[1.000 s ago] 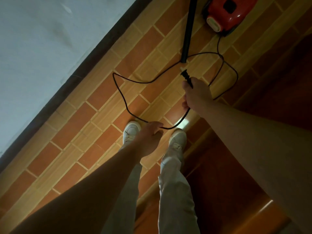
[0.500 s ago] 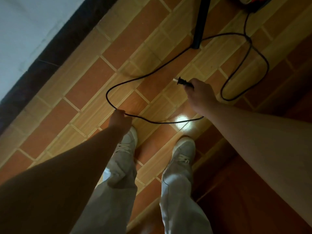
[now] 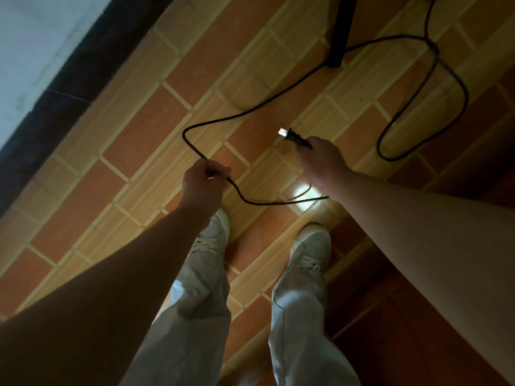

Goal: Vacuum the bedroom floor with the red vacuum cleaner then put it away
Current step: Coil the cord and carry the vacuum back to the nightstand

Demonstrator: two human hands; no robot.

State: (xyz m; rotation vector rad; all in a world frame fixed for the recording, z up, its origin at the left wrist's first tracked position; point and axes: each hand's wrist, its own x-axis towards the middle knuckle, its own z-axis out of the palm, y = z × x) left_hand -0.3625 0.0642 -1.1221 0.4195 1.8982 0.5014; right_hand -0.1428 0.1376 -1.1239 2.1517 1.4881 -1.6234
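The black power cord (image 3: 278, 99) of the vacuum lies in loops on the tiled floor (image 3: 139, 129). My right hand (image 3: 320, 160) holds its plug (image 3: 294, 136), prongs pointing left. My left hand (image 3: 203, 185) is closed around the cord a short length further along, and a slack span hangs between the two hands. The black vacuum tube (image 3: 341, 32) comes down from the top edge and ends on the floor. The red vacuum body is out of view beyond the top edge.
A white wall (image 3: 41, 37) with a dark skirting (image 3: 55, 101) runs diagonally along the left. Dark wooden furniture (image 3: 418, 330) fills the lower right. My two white shoes (image 3: 309, 246) stand on the tiles below the hands.
My left hand reached out to the cord and has closed around it. The view has tilted down, so the red vacuum body has left the top. The right hand keeps the plug.
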